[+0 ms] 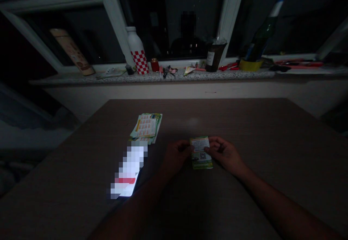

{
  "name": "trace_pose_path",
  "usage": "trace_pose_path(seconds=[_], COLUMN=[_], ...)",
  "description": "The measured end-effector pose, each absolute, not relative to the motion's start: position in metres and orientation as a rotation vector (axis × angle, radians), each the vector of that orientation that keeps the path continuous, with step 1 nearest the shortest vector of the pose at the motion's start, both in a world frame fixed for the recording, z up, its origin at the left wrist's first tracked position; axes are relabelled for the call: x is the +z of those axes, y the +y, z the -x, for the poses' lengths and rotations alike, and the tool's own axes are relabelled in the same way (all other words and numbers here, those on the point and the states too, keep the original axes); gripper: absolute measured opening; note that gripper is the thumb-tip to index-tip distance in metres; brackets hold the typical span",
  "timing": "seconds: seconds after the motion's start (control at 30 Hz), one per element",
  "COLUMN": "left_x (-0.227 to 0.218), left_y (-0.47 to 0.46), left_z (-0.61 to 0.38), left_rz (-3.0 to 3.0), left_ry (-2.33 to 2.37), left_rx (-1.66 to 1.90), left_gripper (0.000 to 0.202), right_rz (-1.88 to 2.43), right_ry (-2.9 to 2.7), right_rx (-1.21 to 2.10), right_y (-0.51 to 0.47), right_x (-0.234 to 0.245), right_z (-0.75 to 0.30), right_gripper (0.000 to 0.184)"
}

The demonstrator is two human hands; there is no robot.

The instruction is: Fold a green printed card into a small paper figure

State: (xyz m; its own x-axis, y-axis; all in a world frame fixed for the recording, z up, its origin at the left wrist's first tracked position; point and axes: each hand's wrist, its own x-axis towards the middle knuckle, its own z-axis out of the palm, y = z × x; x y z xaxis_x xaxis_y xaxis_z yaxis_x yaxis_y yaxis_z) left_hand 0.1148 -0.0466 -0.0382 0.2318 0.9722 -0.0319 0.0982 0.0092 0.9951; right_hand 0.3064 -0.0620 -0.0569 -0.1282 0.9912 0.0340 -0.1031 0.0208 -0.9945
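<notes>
A small printed card (201,156) with green edges, lines of text and a QR code is held between my two hands over the table. My left hand (176,154) pinches its left edge, thumb on the front. On the opposite edge, my right hand (224,153) grips it the same way, its fingers partly hidden behind. To the left lies a loose pile of similar printed cards (145,125), with orange number grids showing. Just below that pile is a phone (129,171) with its screen lit and blurred out.
The dark wooden table (258,124) reaches to the wall under the window. Along the stone sill (176,78) stand a checkered bottle (138,53), a tan flask (73,53), a dark pouch (213,57), a green glass bottle (262,37) and small items.
</notes>
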Motion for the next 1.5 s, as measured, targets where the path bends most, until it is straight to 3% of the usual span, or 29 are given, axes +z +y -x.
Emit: trace_pose_path(seconds=[1.5], left_x=[-0.0405], left_y=[-0.0462], left_z=[-0.1147], left_rz=[-1.364], left_ry=[1.126], left_rx=[0.957], left_gripper=[0.017], right_rz=[1.107], right_ry=[-1.197], right_rx=[1.327], right_y=[-0.0625], right_x=[-0.0549], right_z=[-0.3060], right_gripper=[0.037])
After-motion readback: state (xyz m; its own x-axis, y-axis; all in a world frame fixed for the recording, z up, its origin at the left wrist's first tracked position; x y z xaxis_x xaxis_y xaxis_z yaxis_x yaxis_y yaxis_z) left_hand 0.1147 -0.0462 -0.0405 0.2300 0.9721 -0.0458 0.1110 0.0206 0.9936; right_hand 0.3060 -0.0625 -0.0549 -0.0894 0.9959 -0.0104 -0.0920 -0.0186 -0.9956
